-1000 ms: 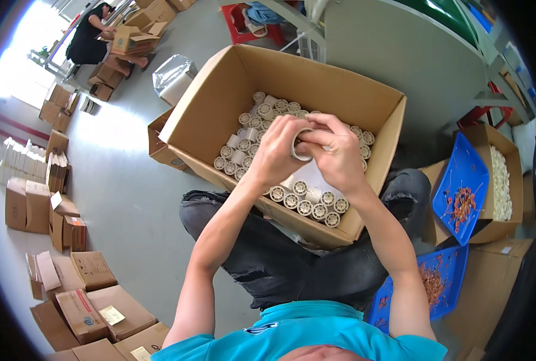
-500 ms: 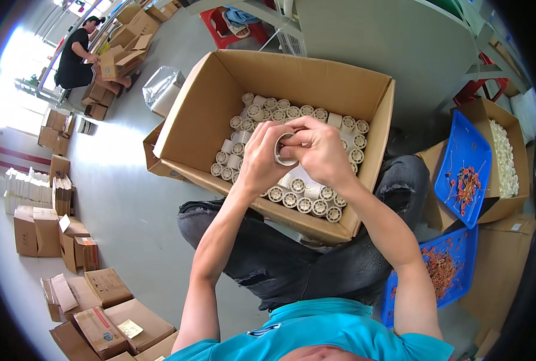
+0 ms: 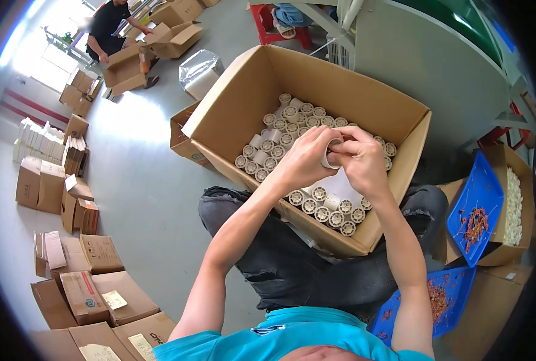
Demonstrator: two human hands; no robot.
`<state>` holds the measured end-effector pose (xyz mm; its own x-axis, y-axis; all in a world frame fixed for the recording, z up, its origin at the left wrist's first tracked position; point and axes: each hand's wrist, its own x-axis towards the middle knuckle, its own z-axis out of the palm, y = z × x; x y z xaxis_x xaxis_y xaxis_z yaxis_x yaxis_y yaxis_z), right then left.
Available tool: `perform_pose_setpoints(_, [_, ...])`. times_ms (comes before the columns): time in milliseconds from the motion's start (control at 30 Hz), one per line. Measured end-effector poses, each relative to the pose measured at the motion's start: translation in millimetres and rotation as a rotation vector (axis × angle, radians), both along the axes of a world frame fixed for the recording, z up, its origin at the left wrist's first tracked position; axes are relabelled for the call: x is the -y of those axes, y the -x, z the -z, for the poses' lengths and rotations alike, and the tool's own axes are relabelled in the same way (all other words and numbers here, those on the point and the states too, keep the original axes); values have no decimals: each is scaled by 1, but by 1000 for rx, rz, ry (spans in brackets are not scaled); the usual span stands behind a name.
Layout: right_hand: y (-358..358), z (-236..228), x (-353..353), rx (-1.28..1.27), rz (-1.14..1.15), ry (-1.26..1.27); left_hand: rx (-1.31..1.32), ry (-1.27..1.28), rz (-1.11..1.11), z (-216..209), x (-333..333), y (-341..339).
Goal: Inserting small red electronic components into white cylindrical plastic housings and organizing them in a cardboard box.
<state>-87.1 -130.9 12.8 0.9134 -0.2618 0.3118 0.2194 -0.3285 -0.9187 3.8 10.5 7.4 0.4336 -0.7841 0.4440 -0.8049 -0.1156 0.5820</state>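
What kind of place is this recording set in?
Likely a small workshop or packing floor: a carton full of white cylinders, stacked boxes on the floor, blue trays of small parts.

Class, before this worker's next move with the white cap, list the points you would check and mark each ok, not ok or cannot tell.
1. White cap gripped by both the left hand and the right hand: ok.
2. Cardboard box open, flaps clear: ok.
3. Bare gap among the standing caps in box for another: ok.
4. Blue tray of small orange parts beside the right arm: ok.
5. Cap's inside fitted: cannot tell.
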Motion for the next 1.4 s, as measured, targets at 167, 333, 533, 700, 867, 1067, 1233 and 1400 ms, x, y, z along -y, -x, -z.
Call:
perform_pose_setpoints(167, [-5, 2, -8, -46, -51, -180, 143, 52, -27, 5, -7, -1])
perform_pose_setpoints(333, [-4, 9, -8, 62, 1, -61, 113, 96, -1, 7, -3, 1])
perform_pose_setpoints(533, [-6, 16, -9, 49, -31, 13, 13, 26, -51, 11, -11, 3])
perform_pose_setpoints(700, [-4, 22, -5, 53, 42, 90, 23, 70, -60, 19, 3, 2])
perform_pose_setpoints(867, [2, 8, 6, -90, 54, 175, -114, 2, -39, 13, 8, 0])
perform_pose_setpoints(1067, [13, -22, 40, 90, 274, -14, -105, 143, -99, -16, 37, -23])
perform_pose_setpoints(1233, [19, -26, 70, 184, 474, -277, -29, 285, -40, -101, 142, -75])
perform_pose_setpoints(1400, [22, -19, 69, 89, 422, -310, -33, 398, 33, -159, 275, -96])
